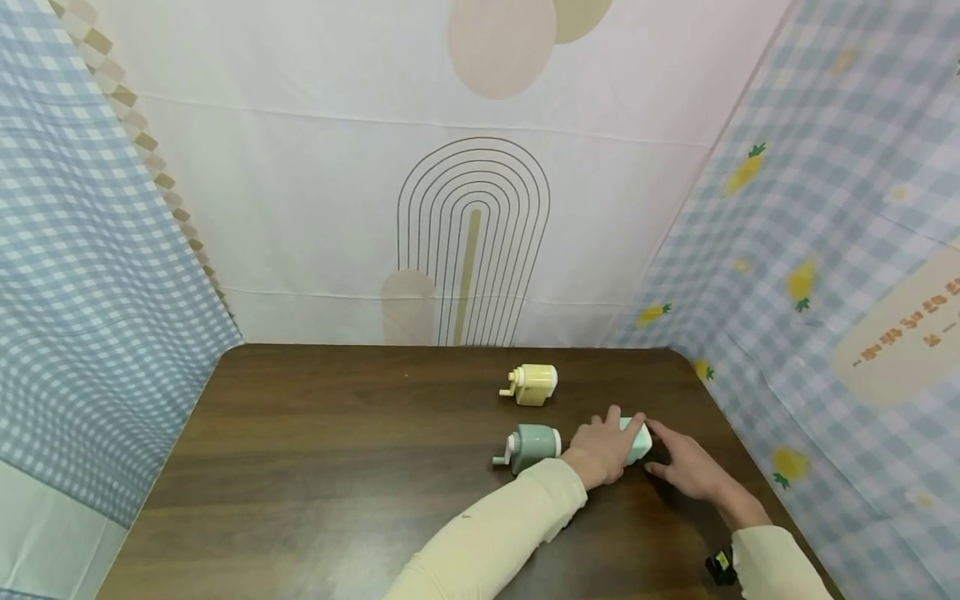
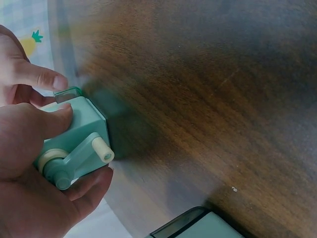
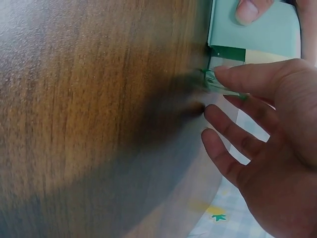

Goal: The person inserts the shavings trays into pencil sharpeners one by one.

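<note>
A mint green crank pencil sharpener (image 1: 640, 444) is at the right side of the table. My left hand (image 1: 602, 446) grips its body from the left, thumb on one face and fingers on the opposite one in the left wrist view. Its crank (image 2: 81, 161), with a cream knob, sticks out past that hand. At the other end, a clear greenish shavings drawer (image 3: 225, 88) stands partly out of the body. My right hand (image 1: 693, 467) pinches the drawer between thumb and forefinger, its other fingers spread loosely.
A darker green crank sharpener (image 1: 534, 446) stands just left of my left hand. Behind it stands a yellow one (image 1: 534, 383). The brown wooden table (image 1: 315, 467) ends at a white cloth at the back and checked cloths (image 1: 810, 208) at the sides.
</note>
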Demonstrator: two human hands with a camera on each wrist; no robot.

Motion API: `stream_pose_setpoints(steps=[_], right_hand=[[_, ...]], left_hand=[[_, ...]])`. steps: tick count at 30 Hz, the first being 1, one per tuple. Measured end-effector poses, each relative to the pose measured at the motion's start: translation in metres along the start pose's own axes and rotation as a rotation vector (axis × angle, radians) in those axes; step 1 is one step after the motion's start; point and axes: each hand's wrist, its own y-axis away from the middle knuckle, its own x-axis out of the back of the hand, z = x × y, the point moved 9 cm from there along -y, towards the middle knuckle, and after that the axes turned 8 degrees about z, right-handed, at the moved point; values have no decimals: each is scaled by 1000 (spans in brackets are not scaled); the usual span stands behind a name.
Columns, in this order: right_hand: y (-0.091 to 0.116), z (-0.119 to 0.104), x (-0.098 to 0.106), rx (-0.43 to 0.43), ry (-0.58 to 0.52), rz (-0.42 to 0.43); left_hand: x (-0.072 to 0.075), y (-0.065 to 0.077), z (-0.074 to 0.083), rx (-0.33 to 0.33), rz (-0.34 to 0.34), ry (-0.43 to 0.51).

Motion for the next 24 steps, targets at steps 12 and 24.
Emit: stream_pose_setpoints(steps=[12, 24], right_hand=[[-2, -2, 2, -6, -3, 42], [-5, -7, 0, -24, -2, 45]], left_hand=[[-1, 0, 0, -4, 4, -15], [1, 1, 0, 0, 16, -9]])
